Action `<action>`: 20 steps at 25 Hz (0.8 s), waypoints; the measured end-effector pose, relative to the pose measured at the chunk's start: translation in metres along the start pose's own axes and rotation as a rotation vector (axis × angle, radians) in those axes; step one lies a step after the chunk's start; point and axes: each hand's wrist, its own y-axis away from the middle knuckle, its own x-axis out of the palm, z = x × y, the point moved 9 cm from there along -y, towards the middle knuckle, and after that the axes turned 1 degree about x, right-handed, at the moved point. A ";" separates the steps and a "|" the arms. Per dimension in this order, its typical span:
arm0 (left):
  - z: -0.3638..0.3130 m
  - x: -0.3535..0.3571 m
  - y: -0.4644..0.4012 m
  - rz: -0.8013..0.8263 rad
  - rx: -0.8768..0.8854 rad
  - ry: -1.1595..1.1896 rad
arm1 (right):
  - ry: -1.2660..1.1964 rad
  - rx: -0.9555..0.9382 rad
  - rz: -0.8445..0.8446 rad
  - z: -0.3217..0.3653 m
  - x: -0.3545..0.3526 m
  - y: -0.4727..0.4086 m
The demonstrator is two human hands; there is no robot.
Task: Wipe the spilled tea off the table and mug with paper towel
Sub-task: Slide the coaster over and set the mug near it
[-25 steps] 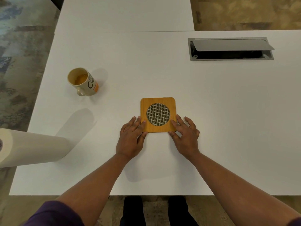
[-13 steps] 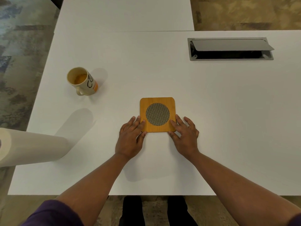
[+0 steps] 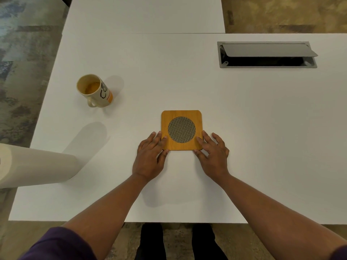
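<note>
A cream mug [image 3: 94, 90] with black lettering and an orange band stands upright at the left of the white table [image 3: 244, 128], with some amber tea inside. No spill shows on the table. A paper towel roll [image 3: 35, 165] stands at the near left edge. A square wooden coaster [image 3: 181, 129] with a woven round centre lies in the middle. My left hand [image 3: 150, 156] rests flat with fingertips on the coaster's near left corner. My right hand [image 3: 213, 154] rests flat with fingertips on its near right corner.
A grey cable hatch [image 3: 267, 54] with its lid tilted up is set into the table at the far right. A second white table [image 3: 146, 14] adjoins the far side. Patterned carpet surrounds the tables, and the near table edge runs just past my forearms.
</note>
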 end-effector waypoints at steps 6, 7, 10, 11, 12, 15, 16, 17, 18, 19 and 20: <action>0.001 -0.004 -0.001 -0.021 -0.047 0.077 | 0.013 0.021 -0.017 0.006 -0.003 0.002; 0.002 -0.006 -0.002 -0.031 -0.070 0.117 | -0.006 0.040 -0.037 0.008 -0.004 -0.001; 0.005 -0.016 -0.011 -0.074 -0.162 0.294 | -0.105 0.192 -0.114 0.009 -0.015 -0.010; 0.010 -0.023 -0.014 -0.102 -0.230 0.361 | -0.129 0.249 -0.140 0.011 -0.017 -0.013; 0.019 -0.034 -0.016 -0.155 -0.313 0.416 | -0.111 0.272 -0.164 0.019 -0.018 -0.017; 0.049 -0.085 -0.022 -0.432 -0.492 0.511 | -0.097 0.162 -0.160 0.065 -0.004 -0.034; 0.061 -0.101 -0.022 -0.519 -0.544 0.541 | -0.200 0.120 -0.103 0.085 0.009 -0.042; 0.076 -0.116 -0.023 -0.597 -0.604 0.570 | -0.323 0.095 -0.024 0.107 0.027 -0.052; 0.091 -0.128 -0.024 -0.658 -0.667 0.605 | -0.421 0.094 0.065 0.129 0.045 -0.060; 0.108 -0.137 -0.025 -0.705 -0.731 0.649 | -0.491 0.102 0.152 0.150 0.063 -0.069; 0.124 -0.144 -0.029 -0.737 -0.787 0.700 | -0.542 0.115 0.230 0.171 0.080 -0.078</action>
